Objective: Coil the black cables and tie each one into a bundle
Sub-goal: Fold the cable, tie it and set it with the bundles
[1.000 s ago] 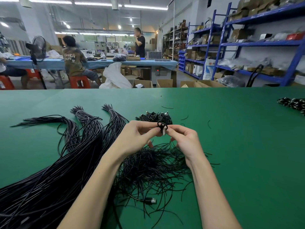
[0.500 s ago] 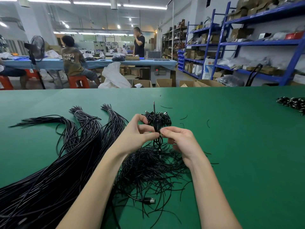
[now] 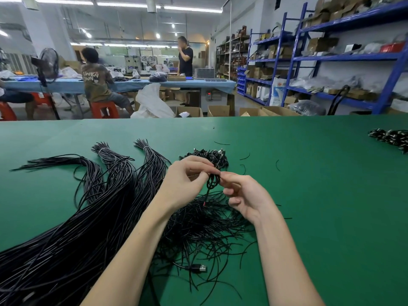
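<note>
- Head view: both hands meet above the green table (image 3: 309,173); left hand (image 3: 187,182) and right hand (image 3: 245,195) pinch a small coiled cable (image 3: 213,181) between fingertips, over the loose tie pile (image 3: 205,226).
- Step, my read: twisting the tie shut. Keep loops pinched flat and wrap tight so the coil can't spring open.
- Finished bundles (image 3: 209,156) lie just beyond; uncoiled cables (image 3: 88,217) left.
- Readable text: seated worker's shirt (image 3: 96,79), roughly "AWKN OWN", partly blurred. USB plug (image 3: 198,267) unmarked.

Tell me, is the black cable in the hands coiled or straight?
Coiled: the thin black cable forms a small loop pinched between the left hand and right hand, one end hanging down.
</note>
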A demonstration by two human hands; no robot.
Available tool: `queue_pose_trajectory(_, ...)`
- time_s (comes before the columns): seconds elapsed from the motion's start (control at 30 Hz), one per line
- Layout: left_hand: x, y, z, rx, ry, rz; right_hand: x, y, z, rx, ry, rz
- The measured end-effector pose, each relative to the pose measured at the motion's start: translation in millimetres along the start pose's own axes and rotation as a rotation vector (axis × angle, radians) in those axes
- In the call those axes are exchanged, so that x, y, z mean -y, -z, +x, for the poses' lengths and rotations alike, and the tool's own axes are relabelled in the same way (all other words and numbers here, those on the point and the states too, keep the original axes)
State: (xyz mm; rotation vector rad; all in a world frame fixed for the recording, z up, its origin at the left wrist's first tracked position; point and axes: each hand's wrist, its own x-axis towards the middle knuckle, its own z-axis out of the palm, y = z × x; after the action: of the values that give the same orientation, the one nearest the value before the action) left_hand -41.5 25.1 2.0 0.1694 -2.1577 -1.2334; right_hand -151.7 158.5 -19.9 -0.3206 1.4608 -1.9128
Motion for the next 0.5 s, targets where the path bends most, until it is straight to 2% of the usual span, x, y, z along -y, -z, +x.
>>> queue_pose_trajectory(0.23, 6.8, 1.4, 1.2, 0.041, 0.066, -0.074, -0.3, 1.8, 0.2, 0.014, 0.014, -0.036)
queue_pose_trajectory(0.4, 9.0, 0.7, 2.7, 0.072, 0.234, -0.269, -1.9, 1.5, 1.1, 0.029, 0.007, -0.039)
queue_pose_trajectory(0.5, 10.3, 1.6, 3.3, 0.119, 0.247, -0.297, -5.3, -1.0, 1.5, 0.029, 0.000, -0.042)
